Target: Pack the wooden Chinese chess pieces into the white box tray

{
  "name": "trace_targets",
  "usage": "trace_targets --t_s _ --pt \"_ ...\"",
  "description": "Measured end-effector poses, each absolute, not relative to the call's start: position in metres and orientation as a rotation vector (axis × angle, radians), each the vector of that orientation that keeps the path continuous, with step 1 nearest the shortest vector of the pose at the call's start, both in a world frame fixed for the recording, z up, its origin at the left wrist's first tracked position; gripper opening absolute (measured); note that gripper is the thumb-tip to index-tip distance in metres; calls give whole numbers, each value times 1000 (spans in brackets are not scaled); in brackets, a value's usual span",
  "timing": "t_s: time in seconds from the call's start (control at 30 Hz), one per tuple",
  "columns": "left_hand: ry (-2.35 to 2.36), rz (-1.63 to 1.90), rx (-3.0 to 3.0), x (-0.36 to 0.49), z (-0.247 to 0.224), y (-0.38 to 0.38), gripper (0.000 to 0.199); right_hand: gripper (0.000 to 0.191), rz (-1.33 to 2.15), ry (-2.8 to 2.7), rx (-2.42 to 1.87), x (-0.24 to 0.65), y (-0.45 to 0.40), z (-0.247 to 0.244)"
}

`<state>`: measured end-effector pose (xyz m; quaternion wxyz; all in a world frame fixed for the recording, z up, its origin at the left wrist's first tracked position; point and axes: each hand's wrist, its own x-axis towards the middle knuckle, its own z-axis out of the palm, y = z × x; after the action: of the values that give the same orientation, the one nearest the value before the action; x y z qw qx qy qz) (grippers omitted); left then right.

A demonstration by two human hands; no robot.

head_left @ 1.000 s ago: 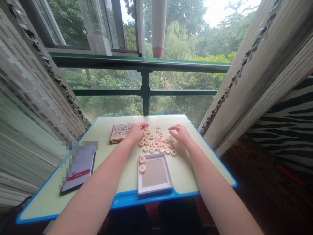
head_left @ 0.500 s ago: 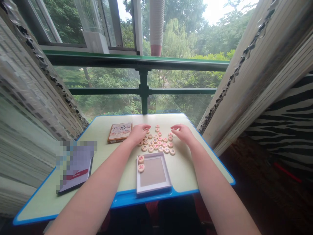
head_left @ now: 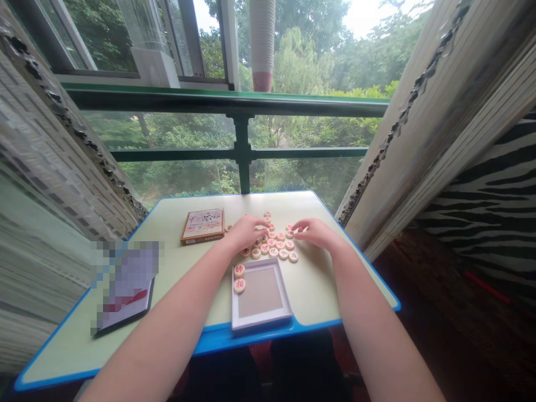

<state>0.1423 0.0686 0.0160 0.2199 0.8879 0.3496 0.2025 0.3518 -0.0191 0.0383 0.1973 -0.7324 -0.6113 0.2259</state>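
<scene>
Several round wooden pieces with red or black characters (head_left: 280, 244) lie grouped on the pale table (head_left: 318, 290). My left hand (head_left: 249, 231) is over the left part of the group, fingers apart and curved above the pieces, hiding some of them. At the group's right edge is my right hand (head_left: 310, 231), its thumb and fingertips close to a red-marked piece (head_left: 289, 234); whether it grips that piece is unclear. Nearer to me, an open shallow box (head_left: 288, 301) has two red-marked pieces (head_left: 239, 278) at its upper left.
A decorated box lid (head_left: 204, 224) lies at the back left of the table. A tablet-like object (head_left: 129, 290), partly pixelated, is at the left. Curtains hang on both sides, and a green railing (head_left: 176, 104) runs behind the table.
My left hand has moved right, further over the pieces. My right hand has come down to the right edge of the group. The whole view has shifted slightly.
</scene>
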Motion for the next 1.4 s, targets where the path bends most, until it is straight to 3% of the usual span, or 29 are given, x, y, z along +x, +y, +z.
trace_targets --t_s 0.57,1.23,1.4 --pt "891 497 2611 149 15 63 21 18 459 -1907 -1778 336 -10 24" --pt "995 516 2644 159 10 66 28 21 434 -1911 -1785 335 -4 19" --pt "1023 545 2608 156 18 58 22 19 379 -1954 -1808 335 -2 18"
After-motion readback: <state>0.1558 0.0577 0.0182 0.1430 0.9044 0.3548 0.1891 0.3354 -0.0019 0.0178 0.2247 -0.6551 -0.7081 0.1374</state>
